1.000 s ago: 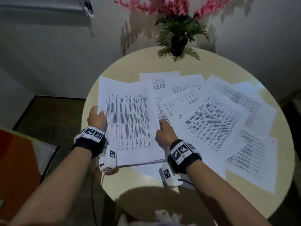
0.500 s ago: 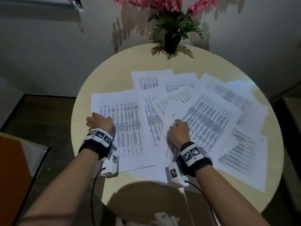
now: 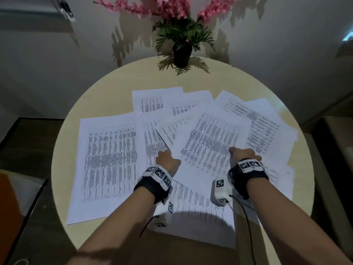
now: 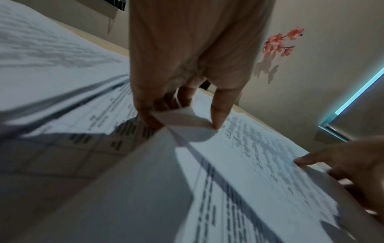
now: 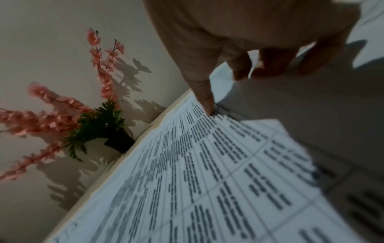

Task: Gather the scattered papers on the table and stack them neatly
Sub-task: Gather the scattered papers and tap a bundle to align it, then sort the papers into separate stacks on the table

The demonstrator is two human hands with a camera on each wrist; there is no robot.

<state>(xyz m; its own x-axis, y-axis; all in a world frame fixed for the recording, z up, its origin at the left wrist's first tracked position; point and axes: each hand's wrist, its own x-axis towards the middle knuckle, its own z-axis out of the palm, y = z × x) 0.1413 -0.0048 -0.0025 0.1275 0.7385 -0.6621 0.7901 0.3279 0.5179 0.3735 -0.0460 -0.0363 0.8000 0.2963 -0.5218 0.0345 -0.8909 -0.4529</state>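
Both hands pinch one paper point(image 3: 208, 142) between them: the left hand point(image 3: 168, 161) holds its left corner, the right hand point(image 3: 243, 154) its right edge. More papers point(image 3: 110, 159) lie around on the table point(image 3: 118, 83).

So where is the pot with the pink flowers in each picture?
Head view: the flower pot stands at the top centre, on the far edge of the round table.
Left wrist view: only some pink blossoms show, upper right; the pot itself is mostly hidden behind the fingers.
Right wrist view: the pot sits left of centre.
Shared landmark: the pink blossoms.
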